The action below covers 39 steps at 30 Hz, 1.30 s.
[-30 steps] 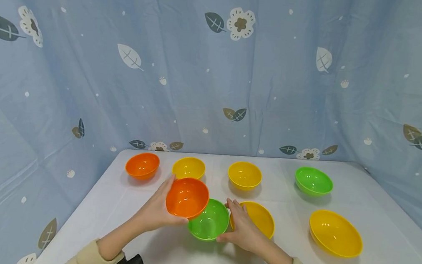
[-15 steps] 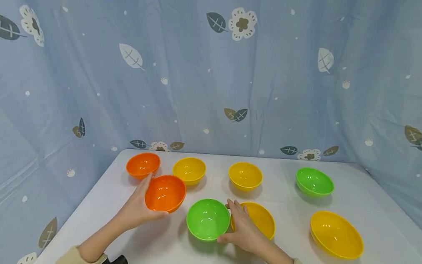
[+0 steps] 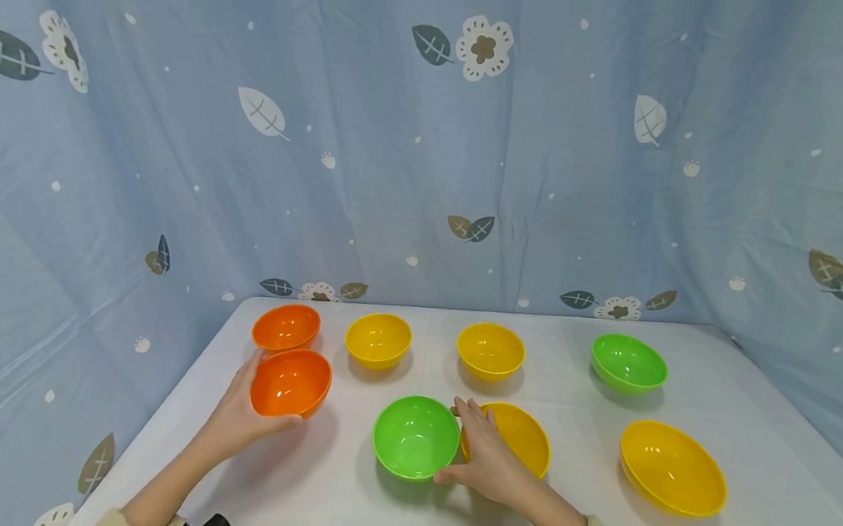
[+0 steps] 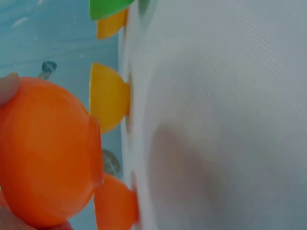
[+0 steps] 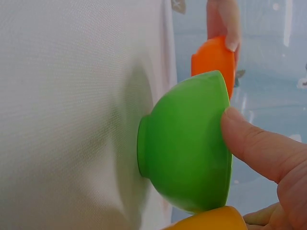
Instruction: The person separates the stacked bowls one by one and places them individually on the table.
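My left hand (image 3: 238, 416) grips an orange bowl (image 3: 292, 383) by its side, in the air over the left of the table. In the left wrist view the held orange bowl (image 4: 48, 151) is apart from the cloth, which shows a shadow. My right hand (image 3: 483, 460) holds a green bowl (image 3: 415, 438) from the right, its fingers between this bowl and a yellow bowl (image 3: 522, 439) behind the hand. In the right wrist view the thumb (image 5: 249, 139) lies on the rim of the green bowl (image 5: 187, 143). Whether its base touches the cloth, I cannot tell.
Along the back of the white table (image 3: 340, 506) stand another orange bowl (image 3: 285, 328), two yellow bowls (image 3: 378, 341) and a green bowl (image 3: 628, 363). A wide yellow bowl (image 3: 672, 467) sits at the right. A blue patterned curtain (image 3: 370, 167) hangs behind.
My left hand has carried the orange bowl leftward, from over the green bowl's edge to in front of the back-left orange bowl. My right hand has stayed at the green bowl.
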Tool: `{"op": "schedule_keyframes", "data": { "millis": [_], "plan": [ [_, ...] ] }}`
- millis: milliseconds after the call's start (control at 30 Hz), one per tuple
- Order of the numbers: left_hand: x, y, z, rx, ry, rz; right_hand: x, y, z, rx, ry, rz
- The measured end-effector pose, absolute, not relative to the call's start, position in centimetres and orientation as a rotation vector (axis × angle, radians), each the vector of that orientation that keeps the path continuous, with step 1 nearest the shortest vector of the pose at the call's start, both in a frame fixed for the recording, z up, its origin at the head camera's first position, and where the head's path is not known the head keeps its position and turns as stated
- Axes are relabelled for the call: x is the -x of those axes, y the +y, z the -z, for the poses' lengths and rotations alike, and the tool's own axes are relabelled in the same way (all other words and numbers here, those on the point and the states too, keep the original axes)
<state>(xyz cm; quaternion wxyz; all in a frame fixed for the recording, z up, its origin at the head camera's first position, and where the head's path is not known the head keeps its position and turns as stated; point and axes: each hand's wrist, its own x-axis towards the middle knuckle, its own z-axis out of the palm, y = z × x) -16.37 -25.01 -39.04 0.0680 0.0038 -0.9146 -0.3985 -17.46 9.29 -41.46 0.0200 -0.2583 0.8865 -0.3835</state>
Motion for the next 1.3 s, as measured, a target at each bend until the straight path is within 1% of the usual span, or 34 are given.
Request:
{"op": "schedule_keyframes", "data": {
  "millis": [633,1300],
  "plan": [
    [15.9,-29.6,40.9,-0.259,-2.911,1.072,17.6,9.2,41.5,0.797,2.741,1.181],
    [15.7,-30.3,41.3,-0.24,-2.974,1.109,17.5,9.1,41.3,0.774,2.736,1.184]
  ]
}}
